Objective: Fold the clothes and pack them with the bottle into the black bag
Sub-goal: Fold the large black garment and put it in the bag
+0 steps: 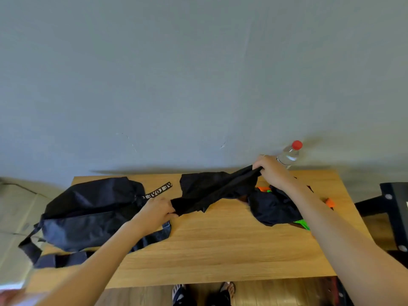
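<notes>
A black garment (212, 191) is stretched above the wooden table (220, 250) between my two hands. My left hand (157, 209) pinches its lower left corner beside the black bag (88, 208), which lies on the table's left side with straps trailing off the edge. My right hand (270, 171) grips the garment's upper right end, held higher. A clear bottle (289, 154) with a red cap stands at the table's back right, just behind my right hand. More dark clothes (273, 206) with orange and green parts lie crumpled under my right forearm.
A grey wall rises right behind the table. A black frame or chair (395, 208) stands off the table's right edge. A printed strap (157, 191) of the bag lies between bag and garment. My feet (203, 293) show below the front edge.
</notes>
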